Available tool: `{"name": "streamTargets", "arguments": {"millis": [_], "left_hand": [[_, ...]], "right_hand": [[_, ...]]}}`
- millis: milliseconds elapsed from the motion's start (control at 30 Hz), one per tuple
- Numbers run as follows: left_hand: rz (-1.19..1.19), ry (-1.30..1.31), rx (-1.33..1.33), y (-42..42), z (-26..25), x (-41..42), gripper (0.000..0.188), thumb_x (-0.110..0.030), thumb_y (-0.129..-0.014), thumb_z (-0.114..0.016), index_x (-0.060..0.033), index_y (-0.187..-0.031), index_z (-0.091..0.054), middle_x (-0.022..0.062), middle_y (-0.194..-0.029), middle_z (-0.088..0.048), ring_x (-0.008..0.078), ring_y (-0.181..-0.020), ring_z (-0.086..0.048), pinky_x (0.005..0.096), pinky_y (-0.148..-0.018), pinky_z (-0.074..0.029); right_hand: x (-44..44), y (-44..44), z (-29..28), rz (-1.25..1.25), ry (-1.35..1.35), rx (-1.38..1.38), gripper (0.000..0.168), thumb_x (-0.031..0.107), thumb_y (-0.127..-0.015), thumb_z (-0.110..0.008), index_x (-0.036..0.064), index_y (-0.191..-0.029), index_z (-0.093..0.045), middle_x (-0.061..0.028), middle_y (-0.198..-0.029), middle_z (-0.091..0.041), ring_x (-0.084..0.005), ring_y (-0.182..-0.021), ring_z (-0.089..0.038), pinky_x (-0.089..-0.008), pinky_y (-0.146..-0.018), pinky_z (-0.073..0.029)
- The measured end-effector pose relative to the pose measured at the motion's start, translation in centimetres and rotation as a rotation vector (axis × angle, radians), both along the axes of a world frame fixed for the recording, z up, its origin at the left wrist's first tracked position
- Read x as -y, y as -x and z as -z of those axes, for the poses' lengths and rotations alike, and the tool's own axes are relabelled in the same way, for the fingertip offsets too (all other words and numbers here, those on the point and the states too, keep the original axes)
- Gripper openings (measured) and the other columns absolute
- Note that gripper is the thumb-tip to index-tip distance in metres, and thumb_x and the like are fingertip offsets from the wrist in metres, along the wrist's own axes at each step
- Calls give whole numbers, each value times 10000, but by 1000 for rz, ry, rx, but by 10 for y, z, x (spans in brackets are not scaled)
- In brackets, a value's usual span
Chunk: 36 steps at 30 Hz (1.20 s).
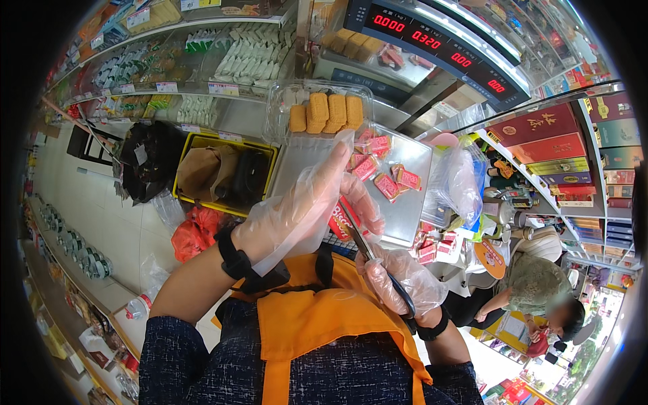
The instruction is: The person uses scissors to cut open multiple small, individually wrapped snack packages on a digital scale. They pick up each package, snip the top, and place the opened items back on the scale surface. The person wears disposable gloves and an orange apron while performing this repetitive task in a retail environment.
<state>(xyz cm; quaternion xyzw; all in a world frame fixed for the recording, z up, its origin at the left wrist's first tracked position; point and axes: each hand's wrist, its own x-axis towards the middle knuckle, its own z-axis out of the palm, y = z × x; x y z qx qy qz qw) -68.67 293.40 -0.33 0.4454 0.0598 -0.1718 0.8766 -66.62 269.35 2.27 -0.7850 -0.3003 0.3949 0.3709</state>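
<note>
Both hands wear clear plastic gloves. My left hand (329, 187) pinches a red biscuit packet (341, 218) over the front of the metal weighing tray. Scissors (362, 243) with dark handles are in my right hand (400, 281), their blades lying across the packet. Several small red packets (387, 186) lie loose on the metal tray (410, 212). At the tray's back left, an open clear plastic box (276, 109) holds stacked golden biscuits (318, 114).
A yellow-rimmed crate (223, 135) with bags stands left, beside a black bag (147, 157) and red bags (197, 233). Stacked clear boxes (445, 182) and more red packets (428, 248) are at right. The scale display (440, 45) rises behind. Another person (536, 283) sits at far right.
</note>
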Motion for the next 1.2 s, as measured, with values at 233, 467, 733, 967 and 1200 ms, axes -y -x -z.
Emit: {"name": "streamTargets", "arguments": {"millis": [233,467,733,967,1200], "left_hand": [[17,-5,24,0,7,-2,980,-825,-1030,-297,58,-858,-685,242,-924,-747,324,-906,-747,421,-905,-588],[-76,23,-107,3,15,0,927,-778,-1060,-315,38,-866,-709,206,-933,-745,303,-937,-739,413,-876,-582],[-126,-100,-123,-7,30,11,828,-680,-1106,-355,27,-927,-746,147,-974,-759,211,-990,-671,390,-1004,-489],[-117,-246,-84,0,32,24,710,-665,-1082,-460,-6,-1034,-721,95,-1050,-711,189,-1041,-637,375,-984,-473],[-26,-140,-254,-1,15,32,575,-559,-1063,-561,-9,-1212,-642,71,-1110,-681,176,-1004,-648,339,-907,-517]], "right_hand": [[4,-4,0,-50,36,-1,499,534,-1072,-553,41,-1046,-620,-60,-764,-571,-205,-704,-580,-359,-664,-445],[8,7,-6,169,-67,269,358,289,-938,-846,31,-1081,-642,-108,-820,-651,-258,-711,-649,-385,-647,-511],[-17,6,16,268,-208,758,422,120,-853,-914,30,-1107,-589,-138,-1003,-714,-244,-839,-703,-362,-733,-561],[-26,6,20,386,-158,410,410,143,-878,-884,26,-1148,-599,-131,-916,-707,-285,-771,-703,-388,-694,-552],[-29,0,24,272,-203,515,371,116,-900,-800,43,-1206,-605,-186,-919,-701,-361,-784,-711,-436,-668,-547]]}}
